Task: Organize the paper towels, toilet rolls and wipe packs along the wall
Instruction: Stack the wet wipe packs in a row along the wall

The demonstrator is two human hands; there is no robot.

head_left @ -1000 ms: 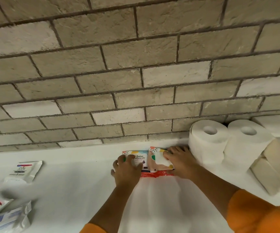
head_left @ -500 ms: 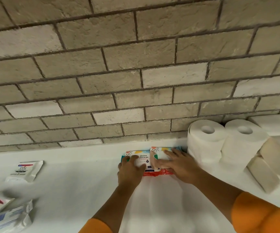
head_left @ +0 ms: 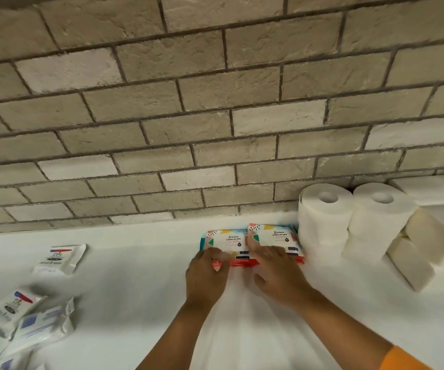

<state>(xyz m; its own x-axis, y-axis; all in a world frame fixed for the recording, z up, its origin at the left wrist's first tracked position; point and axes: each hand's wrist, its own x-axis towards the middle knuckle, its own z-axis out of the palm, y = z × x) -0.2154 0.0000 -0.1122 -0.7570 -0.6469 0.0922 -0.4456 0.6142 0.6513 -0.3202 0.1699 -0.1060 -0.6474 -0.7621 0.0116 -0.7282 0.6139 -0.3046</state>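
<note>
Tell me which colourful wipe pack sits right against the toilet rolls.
The right-hand colourful pack, under the right hand: its right end meets the nearest upright roll. The other colourful pack lies to its left, away from the rolls.

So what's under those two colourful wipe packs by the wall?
A red plastic edge peeks out beneath the two colourful wipe packs. The rest is covered by them, the left hand and the right hand.

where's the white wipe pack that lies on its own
Head view, left side: the white wipe pack lies flat on the counter near the brick wall, well left of the two colourful packs.
</note>
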